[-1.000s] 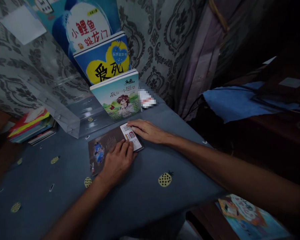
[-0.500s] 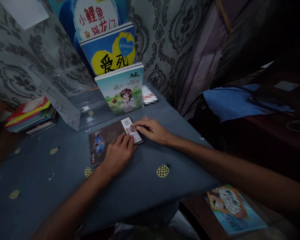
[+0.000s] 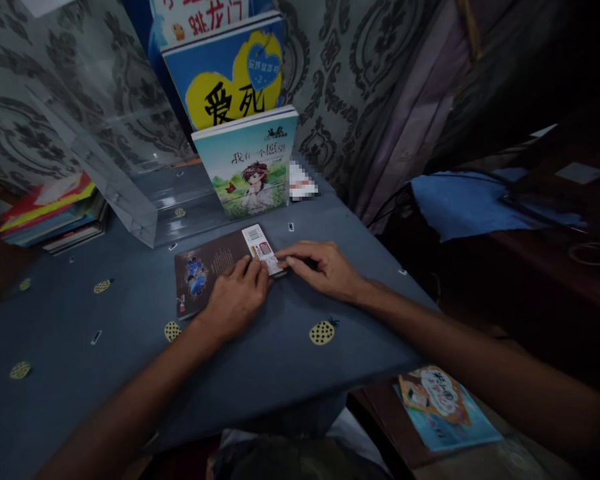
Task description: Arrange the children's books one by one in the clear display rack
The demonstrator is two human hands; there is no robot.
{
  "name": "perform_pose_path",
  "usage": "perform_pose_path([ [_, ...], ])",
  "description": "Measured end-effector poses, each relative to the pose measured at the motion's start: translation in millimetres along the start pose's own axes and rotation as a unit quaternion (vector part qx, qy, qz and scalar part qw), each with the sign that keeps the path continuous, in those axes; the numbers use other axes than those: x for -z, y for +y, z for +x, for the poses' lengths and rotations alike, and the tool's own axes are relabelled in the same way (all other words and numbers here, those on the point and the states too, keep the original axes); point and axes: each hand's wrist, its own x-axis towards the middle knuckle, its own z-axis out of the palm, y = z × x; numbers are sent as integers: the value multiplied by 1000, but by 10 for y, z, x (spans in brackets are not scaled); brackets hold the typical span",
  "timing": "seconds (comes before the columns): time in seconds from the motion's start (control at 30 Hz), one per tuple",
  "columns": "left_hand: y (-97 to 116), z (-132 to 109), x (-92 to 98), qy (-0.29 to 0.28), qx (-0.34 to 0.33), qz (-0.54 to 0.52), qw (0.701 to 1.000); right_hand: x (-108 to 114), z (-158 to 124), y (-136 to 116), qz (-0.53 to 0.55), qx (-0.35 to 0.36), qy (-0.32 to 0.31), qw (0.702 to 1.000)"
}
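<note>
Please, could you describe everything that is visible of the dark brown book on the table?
The dark brown book looks thin, with a paper cover. It lies closed and flat on the blue-grey tablecloth, in front of the upright teal book. A blue illustration and small, unreadable text show on its cover; a white panel with a barcode runs along its right end. The left hand rests on it; the right hand has fingertips at the panel's edge.

On the pineapple-print bench, upright picture books stand in a clear rack, a book stack to its left, patterned backdrop behind. In the dark right lies, seemingly, blue cloth; lower down, a blue-and-orange book.
</note>
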Motion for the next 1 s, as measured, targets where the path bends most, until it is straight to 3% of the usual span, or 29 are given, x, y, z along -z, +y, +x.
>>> perform_pose_path([
  [0.53, -9, -5, 52, -17, -5, 9, 1000, 35, -7, -14, 13, 33, 19, 999],
  [0.77, 30, 2, 50, 6, -5, -7, 1000, -15, -29, 8, -101, 134, 6, 986],
  [0.9, -202, 47, 158, -35, 8, -83, 996, -24, -48, -35, -118, 163, -3, 980],
  [1.0, -598, 18, 195, -72, 93, -120, 986, -16, -47, -79, -117, 174, -6, 978],
])
